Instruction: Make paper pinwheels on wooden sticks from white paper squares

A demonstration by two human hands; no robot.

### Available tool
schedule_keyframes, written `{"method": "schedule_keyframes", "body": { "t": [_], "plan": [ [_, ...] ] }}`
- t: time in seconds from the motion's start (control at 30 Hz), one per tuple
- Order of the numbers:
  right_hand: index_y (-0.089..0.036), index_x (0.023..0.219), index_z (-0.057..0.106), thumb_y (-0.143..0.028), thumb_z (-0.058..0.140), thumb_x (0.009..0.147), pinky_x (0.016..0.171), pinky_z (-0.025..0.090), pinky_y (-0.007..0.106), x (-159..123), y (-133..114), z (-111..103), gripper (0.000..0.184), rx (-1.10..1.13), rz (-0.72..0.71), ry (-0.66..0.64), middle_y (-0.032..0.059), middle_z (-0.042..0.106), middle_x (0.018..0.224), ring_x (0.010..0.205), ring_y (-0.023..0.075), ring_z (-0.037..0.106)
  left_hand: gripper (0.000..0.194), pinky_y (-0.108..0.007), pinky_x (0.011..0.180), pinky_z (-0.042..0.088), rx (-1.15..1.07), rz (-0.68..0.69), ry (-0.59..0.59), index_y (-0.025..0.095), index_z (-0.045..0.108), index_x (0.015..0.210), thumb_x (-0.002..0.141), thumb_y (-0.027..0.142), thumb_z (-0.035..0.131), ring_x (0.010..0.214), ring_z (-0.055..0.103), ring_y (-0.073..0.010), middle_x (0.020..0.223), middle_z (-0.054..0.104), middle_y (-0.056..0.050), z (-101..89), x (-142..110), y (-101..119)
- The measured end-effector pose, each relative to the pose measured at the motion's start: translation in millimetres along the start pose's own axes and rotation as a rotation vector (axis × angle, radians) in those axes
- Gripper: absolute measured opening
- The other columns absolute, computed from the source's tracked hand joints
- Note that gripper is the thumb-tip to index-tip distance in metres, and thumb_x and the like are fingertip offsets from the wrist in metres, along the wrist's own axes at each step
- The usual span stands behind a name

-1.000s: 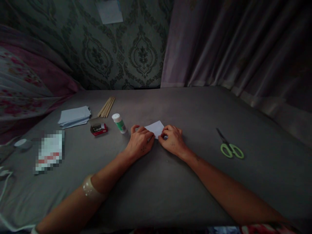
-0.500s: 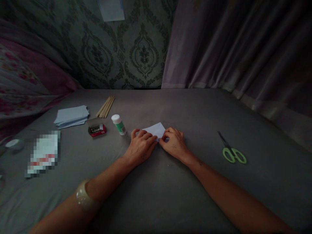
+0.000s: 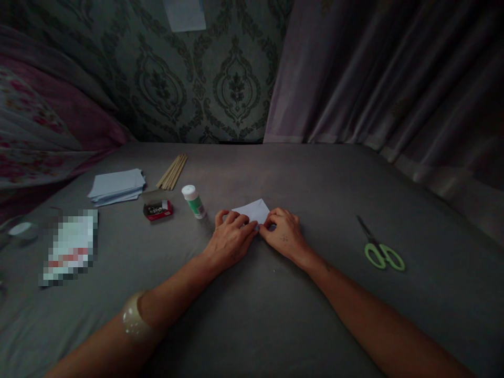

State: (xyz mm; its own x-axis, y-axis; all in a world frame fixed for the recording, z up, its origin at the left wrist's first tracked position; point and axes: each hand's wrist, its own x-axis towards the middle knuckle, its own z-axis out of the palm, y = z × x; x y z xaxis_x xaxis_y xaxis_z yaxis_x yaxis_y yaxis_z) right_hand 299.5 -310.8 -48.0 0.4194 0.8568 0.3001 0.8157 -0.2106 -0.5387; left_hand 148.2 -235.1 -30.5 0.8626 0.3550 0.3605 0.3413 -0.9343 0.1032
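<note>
A small piece of white paper (image 3: 252, 210) with a crease near its far corner lies on the grey cloth, between my two hands. My left hand (image 3: 231, 234) grips its near left part, fingers bent and pressed down on it. Thumb and index finger of my right hand (image 3: 284, 231) pinch the near right edge, close to the left fingertips. The near edge is partly hidden under my fingers. A glue stick (image 3: 194, 202) with a white cap stands upright to the left of my left hand.
Left of the glue stick are an open red box of small metal pieces (image 3: 157, 210), a paper stack (image 3: 117, 186) and several wooden sticks (image 3: 172, 172). Green-handled scissors (image 3: 381, 249) lie at the right. A pixelated packet (image 3: 71, 247) and a tape roll (image 3: 22, 230) are far left.
Both hands stay on the paper, with their fingertips drawn closer together along its near edge. The whole view has shifted slightly; the other objects keep their places on the cloth.
</note>
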Motion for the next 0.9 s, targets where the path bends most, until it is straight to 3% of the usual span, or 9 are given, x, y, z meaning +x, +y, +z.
{"method": "schedule_keyframes", "body": {
  "t": [0.9],
  "plan": [
    [-0.02, 0.06, 0.056, -0.023, 0.063, 0.074, 0.082, 0.034, 0.036, 0.7, -2.1, 1.8, 0.016, 0.0, 0.022, 0.001, 0.0023, 0.062, 0.08, 0.087, 0.0202, 0.057, 0.032, -0.047, 0.094, 0.027, 0.022, -0.012, -0.069, 0.022, 0.061, 0.112, 0.095, 0.034, 0.037, 0.097, 0.05, -0.0237, 0.102, 0.063, -0.008, 1.6, 1.6, -0.3]
  ]
}}
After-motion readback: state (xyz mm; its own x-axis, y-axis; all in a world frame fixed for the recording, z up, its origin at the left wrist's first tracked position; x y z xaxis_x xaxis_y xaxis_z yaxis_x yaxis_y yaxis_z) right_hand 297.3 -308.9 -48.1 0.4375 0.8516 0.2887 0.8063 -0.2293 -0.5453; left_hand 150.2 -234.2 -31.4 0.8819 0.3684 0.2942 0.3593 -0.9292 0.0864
